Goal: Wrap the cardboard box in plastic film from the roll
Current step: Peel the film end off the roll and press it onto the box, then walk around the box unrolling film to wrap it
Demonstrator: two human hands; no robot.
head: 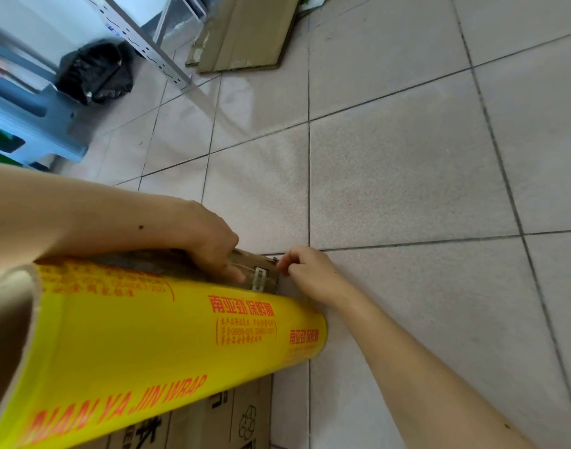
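Seen from above the tiled floor (407, 163): a cardboard box (242, 413) standing close below the camera, its printed side visible at the bottom edge and its far top corner showing between the two hands. Across the box top, a big yellow roll of plastic film (154, 335) printed "NAN YA JIN WRAP", lying on its side, probably parked there so both hands stay free while the film's loose end gets anchored. Left hand (209, 241) reaching over the far edge, fingers together and bent down onto the corner beside a small white label (259, 277), apparently pressing something flat there; no film clearly visible under them. Right hand (307, 270) just beside the same corner, fingers curled tight with thumb against forefinger as if pinching a film edge; too transparent to confirm. Judged as an early stage. Beyond, well apart: flattened cardboard (245, 34), a black bag (94, 72), a grey shelf upright (148, 43).
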